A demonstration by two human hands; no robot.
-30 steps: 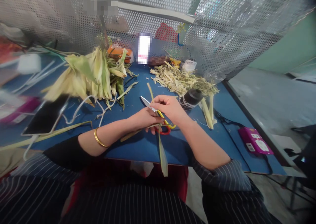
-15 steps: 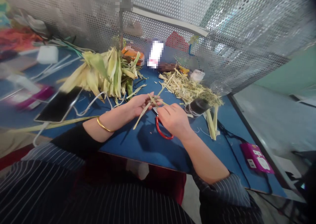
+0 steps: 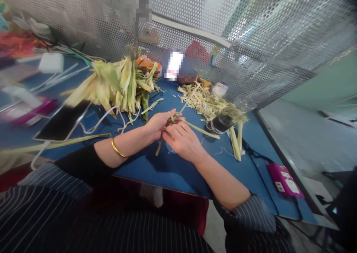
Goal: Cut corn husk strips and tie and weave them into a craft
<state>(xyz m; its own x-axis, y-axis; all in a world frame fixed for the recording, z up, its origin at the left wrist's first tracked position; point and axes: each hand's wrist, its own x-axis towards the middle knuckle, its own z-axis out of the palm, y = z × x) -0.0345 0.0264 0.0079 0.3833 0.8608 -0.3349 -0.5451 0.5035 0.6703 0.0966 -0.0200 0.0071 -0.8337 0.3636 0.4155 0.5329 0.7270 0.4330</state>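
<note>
My left hand [image 3: 158,124] is closed around a small piece worked from corn husk strips, held above the blue table. My right hand [image 3: 184,140] meets it, its fingers pinched on the husk near the left fingertips. One pale corn husk strip [image 3: 203,129] sticks out to the right, towards a black spool [image 3: 221,123] wound with white thread. A shorter end [image 3: 158,149] hangs below the hands. The fingers hide most of the worked piece. No scissors show in the head view now.
A heap of corn husks [image 3: 122,84] lies back left, and husk scraps [image 3: 205,100] back right. A dark phone [image 3: 64,122] with a white cable rests at left. A magenta power strip [image 3: 285,180] sits near the right edge, before a perforated metal screen [image 3: 189,19].
The red-handled scissors at my right hand are out of sight. My right hand has moved left, up against the left fingers, and the husk strip now points out to the right.
</note>
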